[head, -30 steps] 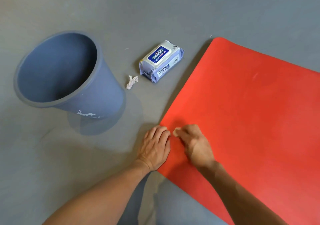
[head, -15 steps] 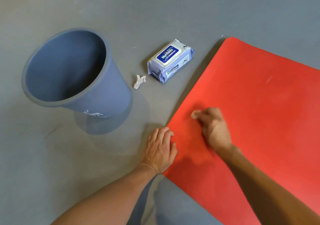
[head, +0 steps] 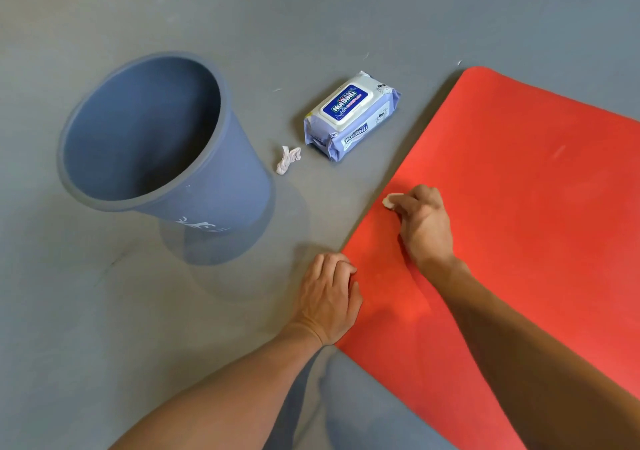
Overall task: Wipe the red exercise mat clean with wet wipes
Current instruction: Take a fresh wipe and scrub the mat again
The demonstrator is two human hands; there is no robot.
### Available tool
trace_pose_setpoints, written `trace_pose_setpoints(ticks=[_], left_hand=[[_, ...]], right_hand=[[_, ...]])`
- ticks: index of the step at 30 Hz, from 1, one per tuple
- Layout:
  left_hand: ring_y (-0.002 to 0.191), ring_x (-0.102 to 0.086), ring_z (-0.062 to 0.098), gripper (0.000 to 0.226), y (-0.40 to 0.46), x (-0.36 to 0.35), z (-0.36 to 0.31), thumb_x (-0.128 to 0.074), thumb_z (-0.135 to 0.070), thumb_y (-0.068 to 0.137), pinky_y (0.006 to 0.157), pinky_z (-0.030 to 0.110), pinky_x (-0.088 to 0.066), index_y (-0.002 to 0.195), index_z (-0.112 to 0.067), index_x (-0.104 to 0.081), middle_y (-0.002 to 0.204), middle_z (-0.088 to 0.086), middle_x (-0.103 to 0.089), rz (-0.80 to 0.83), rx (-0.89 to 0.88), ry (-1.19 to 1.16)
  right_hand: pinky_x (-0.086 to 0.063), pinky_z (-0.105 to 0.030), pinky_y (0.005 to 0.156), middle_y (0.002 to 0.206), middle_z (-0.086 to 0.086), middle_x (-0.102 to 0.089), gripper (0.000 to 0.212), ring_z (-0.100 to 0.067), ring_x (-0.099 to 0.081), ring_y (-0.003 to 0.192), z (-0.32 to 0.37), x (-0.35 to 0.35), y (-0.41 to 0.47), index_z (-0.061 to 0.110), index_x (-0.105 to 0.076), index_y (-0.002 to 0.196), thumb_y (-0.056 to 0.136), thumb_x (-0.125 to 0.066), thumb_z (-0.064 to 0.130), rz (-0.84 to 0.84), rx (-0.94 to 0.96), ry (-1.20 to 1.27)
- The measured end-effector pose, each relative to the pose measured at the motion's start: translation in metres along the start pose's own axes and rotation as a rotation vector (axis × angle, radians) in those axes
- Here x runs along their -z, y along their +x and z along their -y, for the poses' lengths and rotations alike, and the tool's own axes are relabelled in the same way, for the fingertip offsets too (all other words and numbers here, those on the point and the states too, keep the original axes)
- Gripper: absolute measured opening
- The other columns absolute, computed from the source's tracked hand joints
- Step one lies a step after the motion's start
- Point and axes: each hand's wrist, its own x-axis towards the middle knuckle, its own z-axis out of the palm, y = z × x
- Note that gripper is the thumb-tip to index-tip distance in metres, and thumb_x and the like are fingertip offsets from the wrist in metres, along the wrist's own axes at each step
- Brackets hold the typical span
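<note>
The red exercise mat [head: 526, 207] lies flat on the grey floor and fills the right side of the view. My right hand [head: 424, 224] is on the mat near its left edge, fingers curled round a small wad of wet wipe [head: 389, 201] that shows only at the fingertips. My left hand [head: 329, 299] rests palm down at the mat's left edge, half on the floor, fingers slightly bent, holding nothing. A blue and white pack of wet wipes [head: 351, 115] lies on the floor beyond the mat's edge, its lid closed.
A grey-blue plastic bin [head: 166, 158] stands on the floor to the left, its inside dark. A crumpled used wipe [head: 287, 159] lies on the floor between the bin and the pack. Grey floor surrounds everything.
My right hand has slid the wipe away from me along the mat's left edge, from beside my left hand to well ahead of it. My left hand has stayed at the edge.
</note>
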Motion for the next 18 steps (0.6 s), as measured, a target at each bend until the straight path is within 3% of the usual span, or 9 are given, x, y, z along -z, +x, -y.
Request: trace_pose_setpoints(ticks=[2, 4, 6, 8, 10, 13, 15, 18], left_hand=[[0.097, -0.053, 0.024, 0.019, 0.0, 0.0, 0.001, -0.058, -0.021, 0.089, 0.09, 0.035, -0.044, 0.101, -0.008, -0.065, 0.108, 0.006, -0.061, -0.007, 0.003, 0.005], [0.095, -0.053, 0.026, 0.018, -0.001, -0.001, 0.001, -0.058, -0.021, 0.089, 0.088, 0.037, -0.045, 0.1, -0.009, -0.065, 0.106, 0.007, -0.061, -0.006, 0.006, 0.01], [0.09, -0.052, 0.027, 0.016, -0.002, -0.001, 0.0, -0.056, -0.023, 0.092, 0.085, 0.039, -0.046, 0.096, -0.01, -0.064, 0.1, 0.006, -0.06, 0.0, 0.023, 0.025], [0.087, -0.051, 0.027, 0.018, -0.001, -0.002, 0.001, -0.054, -0.025, 0.094, 0.082, 0.042, -0.046, 0.093, -0.01, -0.063, 0.097, 0.006, -0.06, 0.008, 0.043, 0.038], [0.089, -0.052, 0.028, 0.017, -0.002, -0.002, 0.001, -0.056, -0.024, 0.091, 0.083, 0.041, -0.046, 0.096, -0.01, -0.064, 0.098, 0.006, -0.06, 0.014, 0.033, 0.036], [0.093, -0.055, 0.027, 0.018, -0.001, -0.001, 0.001, -0.057, -0.022, 0.09, 0.086, 0.039, -0.047, 0.1, -0.009, -0.065, 0.102, 0.006, -0.061, 0.033, 0.013, 0.036], [0.095, -0.056, 0.027, 0.018, -0.002, -0.001, 0.002, -0.057, -0.021, 0.091, 0.087, 0.039, -0.048, 0.102, -0.009, -0.064, 0.104, 0.006, -0.061, 0.046, 0.013, 0.033], [0.096, -0.056, 0.028, 0.017, -0.003, -0.001, 0.004, -0.057, -0.019, 0.091, 0.087, 0.041, -0.049, 0.102, -0.01, -0.064, 0.105, 0.006, -0.061, 0.045, 0.01, 0.028]], right_hand=[[-0.05, -0.04, 0.075, 0.089, -0.007, -0.059, 0.023, -0.029, -0.052, 0.091, 0.017, -0.009, 0.001, 0.011, -0.079, 0.101, 0.09, -0.066, -0.004, -0.068, -0.152, 0.029], [-0.046, -0.027, 0.08, 0.094, -0.008, -0.061, 0.02, -0.019, -0.049, 0.09, 0.039, -0.017, -0.018, 0.011, -0.078, 0.101, 0.094, -0.062, 0.001, 0.052, -0.095, 0.147], [-0.037, -0.01, 0.075, 0.091, -0.003, -0.061, 0.017, -0.008, -0.043, 0.085, 0.052, -0.014, -0.045, 0.014, -0.078, 0.096, 0.094, -0.062, 0.01, 0.196, 0.138, 0.223], [-0.04, -0.017, 0.075, 0.091, 0.0, -0.061, 0.019, -0.012, -0.049, 0.088, 0.044, -0.01, -0.054, 0.017, -0.078, 0.099, 0.093, -0.059, 0.017, 0.365, 0.409, 0.18], [-0.043, -0.024, 0.077, 0.097, 0.002, -0.064, 0.022, -0.015, -0.057, 0.094, 0.031, -0.004, -0.034, 0.019, -0.075, 0.106, 0.096, -0.057, 0.025, 0.357, 0.533, 0.078], [-0.043, -0.026, 0.074, 0.089, 0.01, -0.066, 0.014, -0.007, -0.054, 0.082, -0.001, 0.005, 0.011, 0.018, -0.075, 0.101, 0.091, -0.067, 0.023, 0.072, 0.226, -0.039], [-0.047, -0.035, 0.074, 0.09, -0.002, -0.061, 0.02, -0.018, -0.048, 0.088, -0.009, 0.009, 0.031, 0.016, -0.078, 0.105, 0.092, -0.064, 0.013, -0.016, 0.054, -0.084], [-0.038, -0.031, 0.07, 0.089, -0.006, -0.058, 0.021, -0.026, -0.048, 0.089, 0.007, 0.002, 0.012, 0.017, -0.078, 0.104, 0.098, -0.058, 0.019, 0.006, -0.002, -0.073]])
